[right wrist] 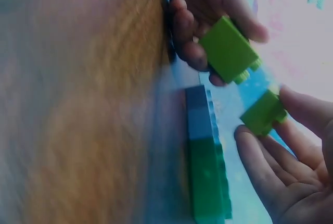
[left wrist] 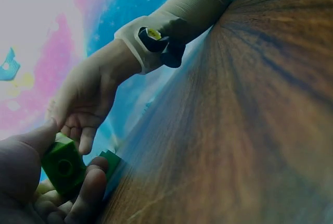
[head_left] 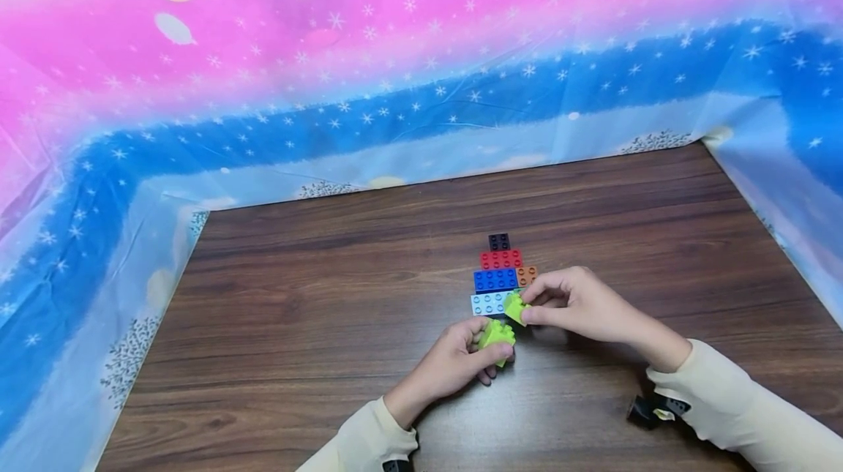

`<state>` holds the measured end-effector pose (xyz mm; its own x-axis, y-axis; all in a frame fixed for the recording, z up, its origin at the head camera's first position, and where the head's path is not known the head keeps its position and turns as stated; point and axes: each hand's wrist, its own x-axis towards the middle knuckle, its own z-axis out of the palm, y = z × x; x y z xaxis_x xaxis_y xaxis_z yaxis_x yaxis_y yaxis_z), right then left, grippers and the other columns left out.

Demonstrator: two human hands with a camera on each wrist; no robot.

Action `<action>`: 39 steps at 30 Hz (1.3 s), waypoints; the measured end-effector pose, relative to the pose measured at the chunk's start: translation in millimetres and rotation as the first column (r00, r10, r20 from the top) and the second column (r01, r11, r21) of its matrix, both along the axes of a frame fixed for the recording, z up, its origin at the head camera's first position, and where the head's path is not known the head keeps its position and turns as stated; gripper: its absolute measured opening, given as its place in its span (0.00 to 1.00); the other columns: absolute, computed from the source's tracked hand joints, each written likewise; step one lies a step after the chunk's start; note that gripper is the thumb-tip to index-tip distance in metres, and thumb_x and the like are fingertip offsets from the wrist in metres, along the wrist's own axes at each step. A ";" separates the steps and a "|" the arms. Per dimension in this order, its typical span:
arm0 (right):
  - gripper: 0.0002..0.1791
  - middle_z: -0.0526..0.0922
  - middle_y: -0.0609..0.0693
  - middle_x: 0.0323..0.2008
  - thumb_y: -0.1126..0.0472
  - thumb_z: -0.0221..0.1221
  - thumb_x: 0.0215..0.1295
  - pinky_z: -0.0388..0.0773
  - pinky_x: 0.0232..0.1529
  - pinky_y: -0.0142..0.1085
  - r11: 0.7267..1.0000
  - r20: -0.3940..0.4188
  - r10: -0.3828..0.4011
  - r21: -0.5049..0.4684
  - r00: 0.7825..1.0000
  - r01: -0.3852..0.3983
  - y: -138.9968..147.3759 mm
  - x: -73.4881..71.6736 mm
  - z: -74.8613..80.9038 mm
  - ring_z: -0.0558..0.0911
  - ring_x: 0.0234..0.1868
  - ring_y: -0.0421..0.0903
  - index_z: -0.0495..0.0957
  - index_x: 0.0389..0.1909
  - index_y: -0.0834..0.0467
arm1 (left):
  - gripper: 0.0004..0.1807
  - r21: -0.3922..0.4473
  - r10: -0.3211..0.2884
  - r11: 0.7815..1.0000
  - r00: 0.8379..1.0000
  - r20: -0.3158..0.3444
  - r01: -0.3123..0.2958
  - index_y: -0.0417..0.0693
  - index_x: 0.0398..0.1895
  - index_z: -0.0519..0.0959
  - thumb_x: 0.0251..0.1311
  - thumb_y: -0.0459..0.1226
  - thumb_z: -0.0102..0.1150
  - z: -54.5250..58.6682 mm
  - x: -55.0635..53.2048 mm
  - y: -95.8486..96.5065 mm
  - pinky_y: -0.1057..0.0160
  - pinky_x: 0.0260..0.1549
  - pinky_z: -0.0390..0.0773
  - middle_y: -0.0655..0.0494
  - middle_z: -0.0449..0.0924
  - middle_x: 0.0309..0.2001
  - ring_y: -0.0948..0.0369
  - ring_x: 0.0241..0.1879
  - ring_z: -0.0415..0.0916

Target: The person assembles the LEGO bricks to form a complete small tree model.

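The left hand [head_left: 457, 359] holds a lime green brick [head_left: 495, 339] between the thumb and the bent fingers, with the studs of it turned partly upward. The right hand [head_left: 578, 301] is a little farther from the person, and it pinches a smaller lime brick [head_left: 516, 309] between the thumb and the fingertips. These two held bricks are near to each other but apart, as the right wrist view shows.

Just beyond the left hand, a pale blue brick [head_left: 486, 304] lies on the wooden tabletop [head_left: 316, 355], partly covered by the smaller brick in the head view. Farther away from the hands come a blue brick [head_left: 495, 280] with an orange brick [head_left: 527, 274] beside its right end, then a red brick [head_left: 500, 260], and a black brick [head_left: 499, 241] as the farthest one. Near the right hand there is also a green brick [right wrist: 206, 182], mostly hidden in the head view.

Both arms wear cream sleeves [head_left: 737, 391]. Beyond the tabletop hangs a pink and blue cloth [head_left: 395, 33] with snowflakes.
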<state>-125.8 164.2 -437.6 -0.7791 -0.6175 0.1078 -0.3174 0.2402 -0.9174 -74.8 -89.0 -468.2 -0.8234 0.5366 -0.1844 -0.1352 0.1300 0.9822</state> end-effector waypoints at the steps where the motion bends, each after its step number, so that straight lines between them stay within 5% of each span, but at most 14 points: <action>1: 0.04 0.90 0.47 0.38 0.64 0.70 0.68 0.88 0.44 0.36 1.000 0.015 -0.012 -0.017 1.000 0.013 -1.5 1.1 -0.3 0.88 0.39 0.42 0.87 0.42 0.58 | 0.11 -0.001 -0.004 1.000 1.000 -0.002 0.004 0.35 0.46 0.78 0.76 0.37 0.62 0.4 0.1 0.1 0.71 0.25 0.82 0.38 0.88 0.39 0.65 0.27 0.78; 6: 0.06 0.90 0.49 0.38 0.65 0.70 0.68 0.89 0.44 0.37 0.997 0.065 -0.006 -0.071 0.998 0.011 -8.3 6.6 -4.5 0.88 0.39 0.44 0.87 0.43 0.60 | 0.12 0.004 -0.011 1.000 1.000 -0.015 0.012 0.33 0.51 0.78 0.76 0.36 0.61 0.7 0.7 -0.2 0.69 0.25 0.84 0.38 0.87 0.39 0.64 0.24 0.79; 25: 0.06 0.91 0.51 0.45 0.68 0.71 0.66 0.88 0.48 0.36 0.992 0.001 -0.029 -0.124 1.000 0.029 -17.3 16.5 -10.6 0.89 0.46 0.42 0.90 0.43 0.60 | 0.13 0.042 0.026 0.999 0.999 0.039 -0.028 0.32 0.55 0.77 0.76 0.33 0.60 1.3 2.0 1.8 0.67 0.30 0.87 0.39 0.87 0.40 0.63 0.29 0.84; 39: 0.04 0.91 0.49 0.42 0.66 0.69 0.69 0.88 0.41 0.36 0.994 -0.026 0.059 -0.096 0.998 -0.061 -17.1 13.6 -8.7 0.87 0.41 0.42 0.91 0.42 0.57 | 0.12 0.015 -0.022 1.000 1.000 0.021 0.021 0.32 0.52 0.78 0.76 0.34 0.61 0.8 -0.9 -1.0 0.65 0.34 0.88 0.41 0.87 0.40 0.64 0.31 0.84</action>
